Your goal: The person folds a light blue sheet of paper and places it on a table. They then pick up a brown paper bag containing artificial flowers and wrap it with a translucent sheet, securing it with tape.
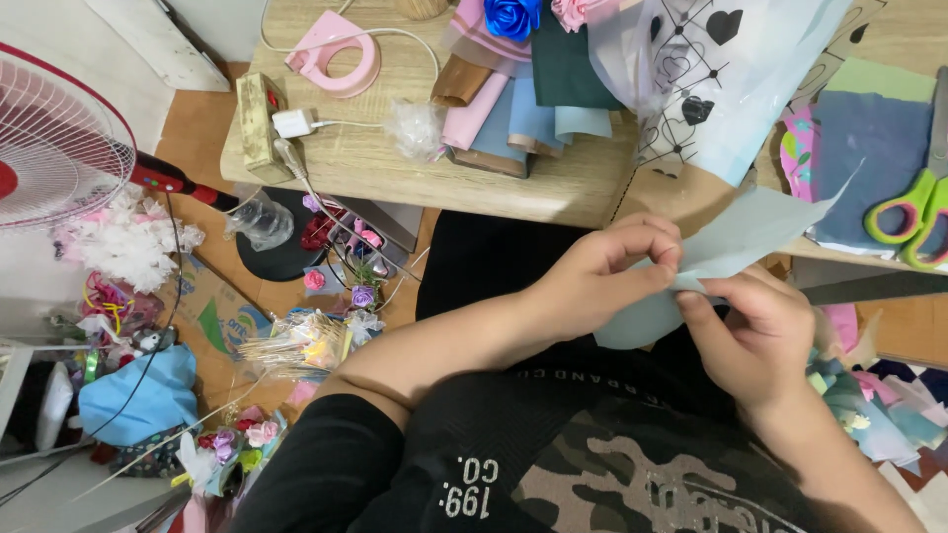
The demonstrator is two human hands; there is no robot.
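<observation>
My left hand [602, 271] and my right hand [755, 336] both pinch a pale blue sheet of paper [736, 242] in front of my chest, just below the table's edge. The fingertips meet on the sheet's lower part, where it looks folded. The sheet's far end points up to the right, over the table. A wooden table [395, 168] lies beyond my hands.
On the table lie rolled coloured sheets [513, 118], a blue rose [512, 15], a pink tape dispenser [336, 54], a power strip [257, 123], a heart-patterned wrap [711, 79] and green scissors [913, 212]. A fan [54, 138] and craft clutter fill the floor at left.
</observation>
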